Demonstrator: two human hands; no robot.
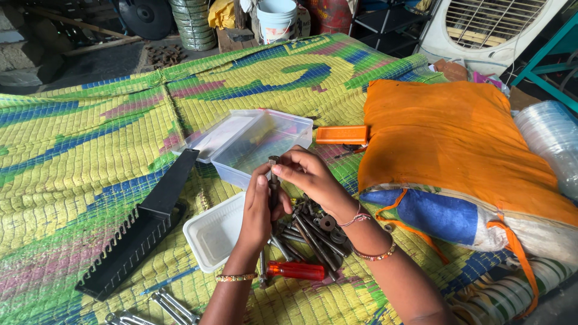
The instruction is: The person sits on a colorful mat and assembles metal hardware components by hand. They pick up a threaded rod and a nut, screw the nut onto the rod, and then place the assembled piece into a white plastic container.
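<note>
My left hand grips the shaft of a long dark bolt, held upright. At the bolt's top end, the fingertips of my right hand pinch what looks like a nut. Under both hands lies a pile of rusty bolts, nuts and washers on the woven mat. A red-handled screwdriver lies at the pile's near edge. Just left of my left wrist sits a shallow white tray. Beyond the hands stands a clear plastic box with its lid open.
A black toothed rack lies at left on the green, yellow and blue mat. Spanners lie at the bottom edge. An orange case and a big orange-covered cushion are at right. Buckets and a fan cooler stand behind.
</note>
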